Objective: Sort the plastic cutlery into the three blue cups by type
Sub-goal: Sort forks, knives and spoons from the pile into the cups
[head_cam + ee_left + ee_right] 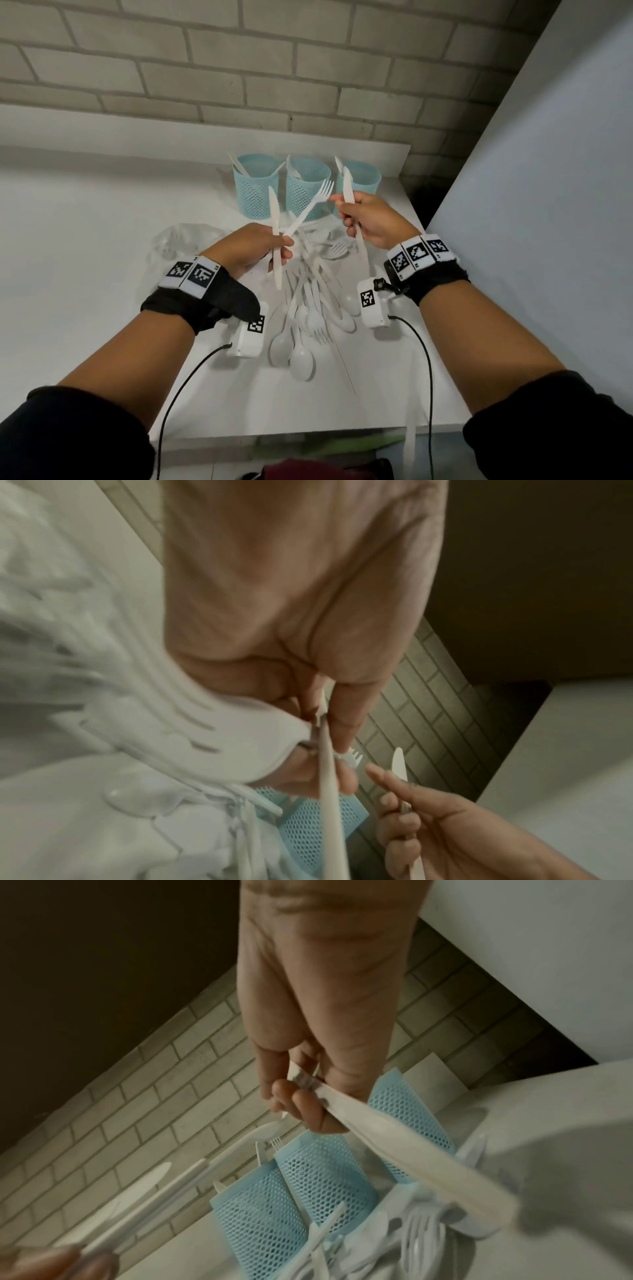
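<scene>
Three blue mesh cups, left (255,192), middle (303,195) and right (366,178), stand in a row at the back of the white table (85,257), each with white cutlery sticking out. My left hand (284,248) pinches a white knife (275,219) and a white fork (310,207) together, crossed, above the pile of loose cutlery (308,315). My right hand (342,210) grips another knife (348,186), blade up, in front of the right cup. The left wrist view shows the left hand (329,723) on its knife (330,799). In the right wrist view the right hand (301,1102) holds its knife (394,1137).
A crumpled clear plastic bag (181,240) lies left of the pile. A brick wall (274,68) runs behind the cups and a white panel (548,205) closes off the right side. The table's front edge (274,435) is near my body.
</scene>
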The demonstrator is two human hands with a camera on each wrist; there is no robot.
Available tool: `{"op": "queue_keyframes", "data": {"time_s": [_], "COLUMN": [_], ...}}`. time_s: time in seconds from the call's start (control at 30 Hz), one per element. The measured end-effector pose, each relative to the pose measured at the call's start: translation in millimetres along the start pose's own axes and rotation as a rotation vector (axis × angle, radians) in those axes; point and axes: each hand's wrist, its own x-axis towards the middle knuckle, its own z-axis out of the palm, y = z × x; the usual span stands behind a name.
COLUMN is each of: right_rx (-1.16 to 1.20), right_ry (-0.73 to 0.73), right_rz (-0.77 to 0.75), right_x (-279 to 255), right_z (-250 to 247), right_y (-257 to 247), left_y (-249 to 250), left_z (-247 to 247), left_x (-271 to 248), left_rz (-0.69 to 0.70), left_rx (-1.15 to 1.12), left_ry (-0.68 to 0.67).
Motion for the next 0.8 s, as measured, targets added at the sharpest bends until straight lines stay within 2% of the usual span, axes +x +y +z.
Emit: {"op": "queue_keyframes", "data": {"time_s": [0.27, 0.37, 0.5, 0.57, 0.7, 0.8], "right_rx": [-0.281, -0.592, -1.102, -1.269, -1.435, -1.465], "right_ry": [-0.011, -0.082, -0.285, -0.31, -0.333, -0.388], "right_rz": [0.144, 0.221, 0.35, 0.422, 0.572, 0.677], "right_x": [-10, -21, -41, -51, -65, -79], "right_z": [-23, -32, -41, -46, -57, -60], "right_y": [6, 1, 0, 6, 26, 38], "left_y": [-4, -6, -9, -11, -14, -15], "left_z": [11, 13, 15, 17, 25, 33], "left_x": [3, 5, 8, 10, 13, 15], "left_rz": [0.005, -0.012, -0.023, -0.031, -0.023, -0.024], "left_rx": [0.011, 0.017, 0.033, 0.044, 0.072, 0.078], "left_ry": [-0.051, -0.053, -0.059, -0.068, -0.093, -0.132]}}
